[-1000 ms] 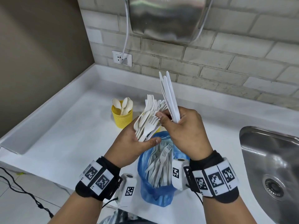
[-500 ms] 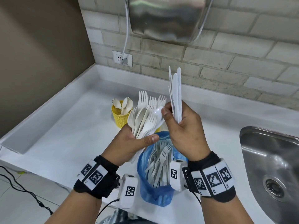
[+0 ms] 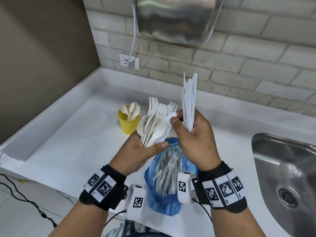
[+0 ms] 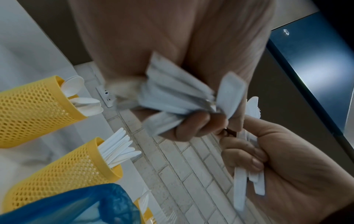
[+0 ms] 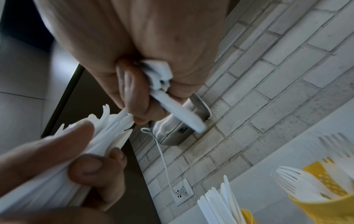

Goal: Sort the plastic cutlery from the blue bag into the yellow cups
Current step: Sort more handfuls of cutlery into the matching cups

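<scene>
With my left hand (image 3: 142, 149) I grip a fanned bundle of forks (image 3: 156, 122), thumb clamped across the handles, while my right hand (image 3: 196, 139) holds upright knives (image 3: 189, 103) and pinches one piece from that bundle, above the blue bag (image 3: 164, 200), near the yellow cup (image 3: 127, 124).

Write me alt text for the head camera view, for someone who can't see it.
Seen from above, a person's left hand grips a fan of white plastic forks while the right hand holds a bundle of knives upright over an open blue bag of more cutlery. On the white counter stands a yellow cup of spoons; a steel sink lies right.
</scene>
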### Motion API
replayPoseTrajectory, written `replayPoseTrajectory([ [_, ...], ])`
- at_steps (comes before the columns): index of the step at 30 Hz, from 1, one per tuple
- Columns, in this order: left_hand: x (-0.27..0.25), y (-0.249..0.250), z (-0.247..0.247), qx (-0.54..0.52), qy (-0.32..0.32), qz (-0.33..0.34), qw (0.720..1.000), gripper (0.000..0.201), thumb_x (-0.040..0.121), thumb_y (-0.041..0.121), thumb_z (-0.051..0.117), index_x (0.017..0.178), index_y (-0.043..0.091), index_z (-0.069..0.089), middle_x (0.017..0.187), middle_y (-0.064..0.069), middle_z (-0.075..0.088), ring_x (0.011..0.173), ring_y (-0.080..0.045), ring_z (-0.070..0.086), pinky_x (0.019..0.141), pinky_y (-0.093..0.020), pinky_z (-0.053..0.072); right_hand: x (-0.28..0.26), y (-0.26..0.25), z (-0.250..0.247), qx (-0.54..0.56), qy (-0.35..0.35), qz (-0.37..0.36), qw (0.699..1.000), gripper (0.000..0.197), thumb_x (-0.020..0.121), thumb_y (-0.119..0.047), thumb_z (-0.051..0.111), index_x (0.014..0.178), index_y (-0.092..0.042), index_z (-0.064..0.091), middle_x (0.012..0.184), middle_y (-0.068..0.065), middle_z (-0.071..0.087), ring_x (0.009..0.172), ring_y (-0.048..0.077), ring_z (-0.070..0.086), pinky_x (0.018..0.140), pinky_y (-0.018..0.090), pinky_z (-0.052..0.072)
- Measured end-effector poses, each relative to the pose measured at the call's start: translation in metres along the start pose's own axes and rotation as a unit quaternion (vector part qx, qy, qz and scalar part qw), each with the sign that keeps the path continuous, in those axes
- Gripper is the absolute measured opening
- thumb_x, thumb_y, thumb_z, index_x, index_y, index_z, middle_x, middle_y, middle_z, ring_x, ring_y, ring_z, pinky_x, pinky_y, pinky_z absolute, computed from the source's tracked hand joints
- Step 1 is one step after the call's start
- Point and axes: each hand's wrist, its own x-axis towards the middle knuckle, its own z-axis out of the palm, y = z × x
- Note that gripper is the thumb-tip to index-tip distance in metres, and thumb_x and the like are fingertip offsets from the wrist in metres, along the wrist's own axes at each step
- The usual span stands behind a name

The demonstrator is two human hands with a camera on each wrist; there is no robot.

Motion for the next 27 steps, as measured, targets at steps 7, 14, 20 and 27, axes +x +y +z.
replayPoseTrajectory([
  [7,-0.003,0.002,0.003,0.013,-0.018,-0.001,1.0,0.062,0.093,0.022,0.075,0.148,0.018,0.048,0.146,0.0,0.06,0.138,-0.022,0.053,0.12,-0.054,0.035,-0.001,0.006,0.002,0.058,0.037,0.043,0.997,0.009,0.093,-0.04,0.06,0.086,-0.035,0.057,0.068,-0.009,0.053,0.061,0.023,0.052,0.066,0.04,0.048],
  [14,-0.009,0.003,0.003,0.027,0.003,-0.018,0.999,0.048,0.093,0.018,0.071,0.139,0.02,0.057,0.123,0.008,0.073,0.112,-0.011,0.069,0.087,-0.024,0.057,0.001,0.014,0.001,0.107,0.059,0.085,0.989,0.011,0.092,-0.043,0.058,0.084,-0.036,0.055,0.061,-0.008,0.047,0.054,0.017,0.045,0.065,0.036,0.04],
  [20,-0.006,0.0,0.003,0.018,0.03,-0.026,0.999,0.03,0.095,0.01,0.069,0.125,0.011,0.063,0.074,0.016,0.07,0.058,0.001,0.06,0.052,-0.014,0.046,0.001,0.014,0.0,0.199,0.094,0.114,0.969,0.013,0.104,-0.025,0.054,0.096,-0.015,0.049,0.053,-0.003,0.041,0.038,0.012,0.038,0.045,0.022,0.034],
  [27,-0.003,0.001,0.006,0.051,0.04,-0.008,0.998,0.028,0.094,0.004,0.068,0.121,0.008,0.062,0.058,0.025,0.064,0.053,0.008,0.058,0.054,-0.004,0.041,0.004,0.013,0.002,0.224,0.11,0.14,0.958,0.01,0.106,-0.017,0.054,0.1,-0.011,0.048,0.055,0.002,0.039,0.037,0.013,0.034,0.041,0.021,0.03],
])
